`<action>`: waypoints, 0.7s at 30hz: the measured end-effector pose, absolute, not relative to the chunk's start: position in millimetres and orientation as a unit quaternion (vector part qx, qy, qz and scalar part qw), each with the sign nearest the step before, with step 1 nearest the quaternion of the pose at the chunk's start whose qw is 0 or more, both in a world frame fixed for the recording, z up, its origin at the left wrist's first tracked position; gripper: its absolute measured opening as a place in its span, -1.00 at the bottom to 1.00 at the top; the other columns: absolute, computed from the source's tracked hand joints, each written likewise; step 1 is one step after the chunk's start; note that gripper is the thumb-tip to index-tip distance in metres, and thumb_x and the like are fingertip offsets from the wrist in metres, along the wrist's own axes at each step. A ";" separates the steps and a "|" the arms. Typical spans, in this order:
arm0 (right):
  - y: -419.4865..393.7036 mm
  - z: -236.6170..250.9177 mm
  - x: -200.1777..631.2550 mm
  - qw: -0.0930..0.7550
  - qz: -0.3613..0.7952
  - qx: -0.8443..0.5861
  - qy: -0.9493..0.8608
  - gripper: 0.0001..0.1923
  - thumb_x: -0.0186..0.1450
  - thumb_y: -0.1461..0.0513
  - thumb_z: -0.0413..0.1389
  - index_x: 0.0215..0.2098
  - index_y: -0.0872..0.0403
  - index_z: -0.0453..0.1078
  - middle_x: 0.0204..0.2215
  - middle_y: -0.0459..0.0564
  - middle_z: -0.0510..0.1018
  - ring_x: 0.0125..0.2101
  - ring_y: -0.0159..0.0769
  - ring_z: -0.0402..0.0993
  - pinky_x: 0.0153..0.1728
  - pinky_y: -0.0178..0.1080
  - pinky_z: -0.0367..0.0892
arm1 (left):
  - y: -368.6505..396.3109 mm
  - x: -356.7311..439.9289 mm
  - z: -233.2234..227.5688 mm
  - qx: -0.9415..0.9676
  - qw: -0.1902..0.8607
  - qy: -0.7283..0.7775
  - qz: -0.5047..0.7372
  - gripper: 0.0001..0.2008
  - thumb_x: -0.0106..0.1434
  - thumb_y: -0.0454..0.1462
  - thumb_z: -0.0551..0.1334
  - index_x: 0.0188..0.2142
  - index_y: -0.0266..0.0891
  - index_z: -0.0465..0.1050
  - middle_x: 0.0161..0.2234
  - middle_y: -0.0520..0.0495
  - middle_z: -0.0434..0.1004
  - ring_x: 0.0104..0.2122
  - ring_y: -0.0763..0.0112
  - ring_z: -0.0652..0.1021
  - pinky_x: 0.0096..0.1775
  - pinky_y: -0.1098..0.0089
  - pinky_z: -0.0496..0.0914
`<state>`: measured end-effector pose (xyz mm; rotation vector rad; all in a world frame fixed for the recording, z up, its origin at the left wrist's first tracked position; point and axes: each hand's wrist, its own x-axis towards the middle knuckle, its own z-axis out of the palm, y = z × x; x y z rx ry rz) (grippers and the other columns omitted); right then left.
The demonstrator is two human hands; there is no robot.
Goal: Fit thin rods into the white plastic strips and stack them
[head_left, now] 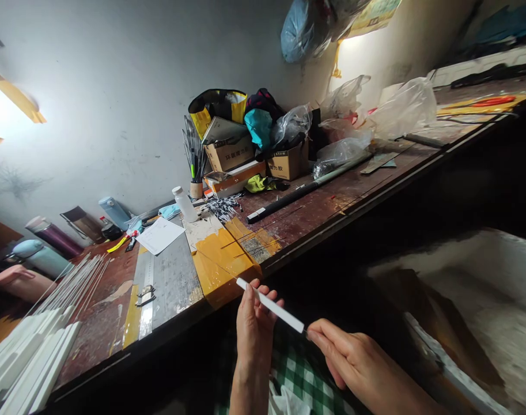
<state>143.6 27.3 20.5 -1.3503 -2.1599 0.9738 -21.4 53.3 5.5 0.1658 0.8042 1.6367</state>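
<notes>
Left hand (254, 323) pinching the white strip (271, 306) around its middle, fingers wrapped so the strip stays level. Right hand (353, 357) closed on the strip's near end, fingertips tight around something thin and dark poking out there, too small to make out. Probably held low over the lap, just off the edge of the surface (306, 213), to keep both wrists free.

Out from the strip: yellow tape patch (222, 259) right behind its far tip, steel ruler (147, 288) left of that, stack of more white strips (33, 357) further left. White bottle (185, 203) and cardboard boxes (284, 162) way back by the wall.
</notes>
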 end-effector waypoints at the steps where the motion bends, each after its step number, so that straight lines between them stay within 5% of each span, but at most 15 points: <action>1: 26.8 22.2 144.0 0.200 0.357 -0.481 -0.776 -0.64 0.39 0.08 -0.29 -0.39 -0.01 0.23 -0.73 -0.23 0.13 -0.70 -0.37 0.14 -0.62 -0.34 0.10 | 52.9 -21.3 6.2 0.068 0.608 0.350 0.709 -0.73 0.27 -0.22 0.22 -0.10 -0.35 0.43 -0.28 -0.14 0.49 -0.33 0.32 0.58 -0.22 0.21 0.53; 13: 19.6 22.6 130.9 0.210 0.355 -0.461 -0.785 -0.72 0.36 0.13 -0.17 -0.22 0.01 0.35 -0.69 -0.21 0.20 -0.67 -0.36 0.21 -0.63 -0.37 0.14 | 40.9 -29.6 8.4 0.084 0.536 0.391 0.743 -0.79 0.24 -0.22 0.25 -0.19 -0.30 0.39 -0.38 -0.03 0.47 -0.46 0.42 0.57 -0.39 0.39 0.50; 21: 25.1 18.3 140.4 0.230 0.337 -0.482 -0.775 -0.68 0.37 0.11 -0.20 -0.28 0.00 0.36 -0.73 -0.22 0.17 -0.71 -0.36 0.24 -0.63 -0.36 0.15 | 56.5 -18.9 9.9 0.120 0.570 0.386 0.715 -0.79 0.21 -0.18 0.28 -0.32 -0.28 0.33 -0.46 0.02 0.42 -0.52 0.46 0.53 -0.43 0.41 0.48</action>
